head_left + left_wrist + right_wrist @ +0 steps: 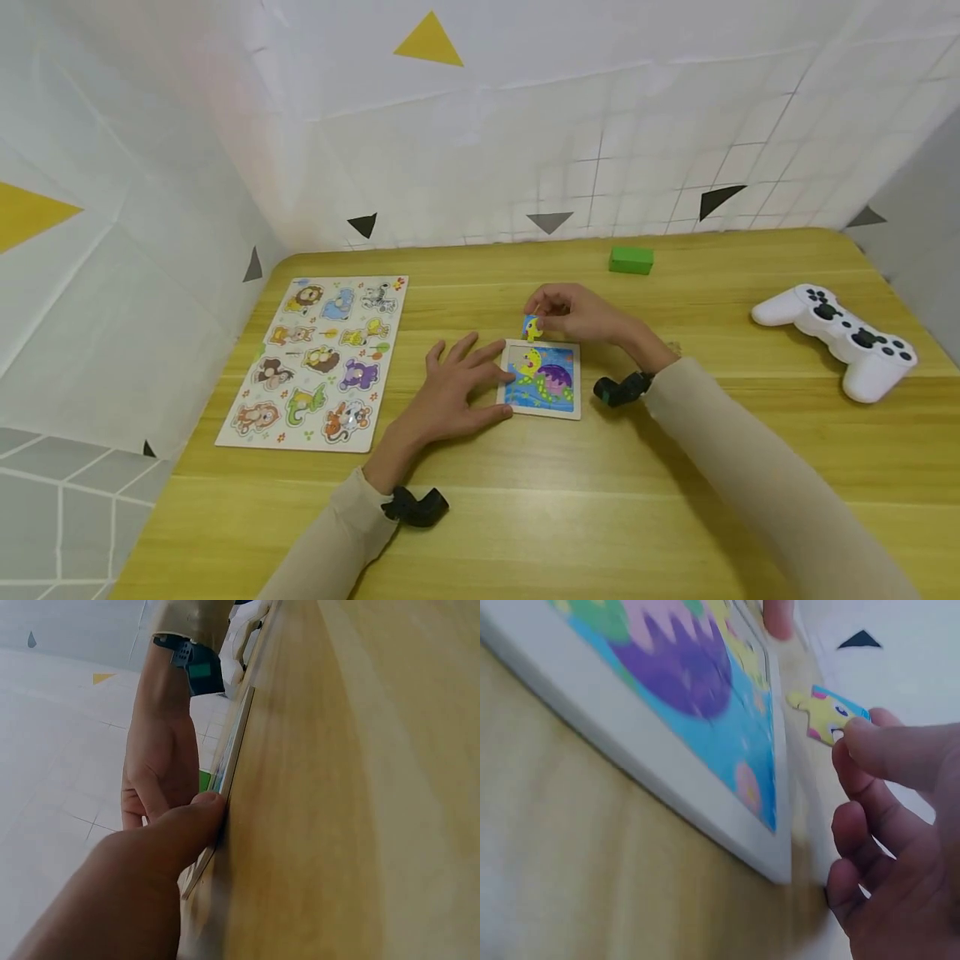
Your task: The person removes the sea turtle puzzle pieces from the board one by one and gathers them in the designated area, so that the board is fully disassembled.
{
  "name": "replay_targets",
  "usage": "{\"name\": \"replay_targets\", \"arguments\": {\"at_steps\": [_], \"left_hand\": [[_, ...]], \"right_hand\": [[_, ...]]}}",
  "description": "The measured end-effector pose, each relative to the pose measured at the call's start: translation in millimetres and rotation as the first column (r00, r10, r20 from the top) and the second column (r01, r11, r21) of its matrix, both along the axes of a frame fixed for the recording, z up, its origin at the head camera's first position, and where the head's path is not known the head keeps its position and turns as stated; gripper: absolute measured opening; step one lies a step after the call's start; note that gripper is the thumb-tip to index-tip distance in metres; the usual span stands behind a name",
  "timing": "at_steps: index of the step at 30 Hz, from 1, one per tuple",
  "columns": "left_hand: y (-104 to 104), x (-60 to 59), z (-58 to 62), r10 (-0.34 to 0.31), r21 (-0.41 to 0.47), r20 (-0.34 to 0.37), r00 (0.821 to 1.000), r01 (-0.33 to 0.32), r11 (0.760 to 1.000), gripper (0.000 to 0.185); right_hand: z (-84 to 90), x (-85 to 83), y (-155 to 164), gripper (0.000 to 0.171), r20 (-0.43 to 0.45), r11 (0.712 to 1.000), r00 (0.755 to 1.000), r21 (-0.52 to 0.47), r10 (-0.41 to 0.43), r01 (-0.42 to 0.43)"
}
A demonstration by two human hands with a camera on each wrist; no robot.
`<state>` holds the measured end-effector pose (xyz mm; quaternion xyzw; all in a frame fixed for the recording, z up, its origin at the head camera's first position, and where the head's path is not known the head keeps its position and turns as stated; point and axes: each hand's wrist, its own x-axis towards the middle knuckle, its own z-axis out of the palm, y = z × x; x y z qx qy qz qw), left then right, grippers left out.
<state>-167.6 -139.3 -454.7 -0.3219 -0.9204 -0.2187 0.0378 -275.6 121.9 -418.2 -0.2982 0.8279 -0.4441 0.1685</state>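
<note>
Nearly finished here, I'd say: the small framed puzzle (pixel 542 380) on the bench (pixel 675 467) looks almost filled, the left hand (pixel 450 392) lies spread flat steadying its left edge, and the right hand (pixel 577 315) pinches a yellow-and-blue piece (pixel 531 327) just above the top edge, not yet seated.

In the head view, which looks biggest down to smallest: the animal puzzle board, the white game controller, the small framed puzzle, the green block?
Largest to smallest as they look:
1. animal puzzle board
2. white game controller
3. small framed puzzle
4. green block, though it lies farthest from the camera
</note>
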Motion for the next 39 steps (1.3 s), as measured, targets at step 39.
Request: {"name": "replay_targets", "arguments": {"at_steps": [39], "left_hand": [[-1.9,-0.2,-3.0,-0.01,-0.014,-0.001,1.0,0.01,1.0,0.04]], "right_hand": [[-15.4,-44.2,-5.5,0.029,-0.215,0.985,0.976,0.158,-0.031,0.067]]}}
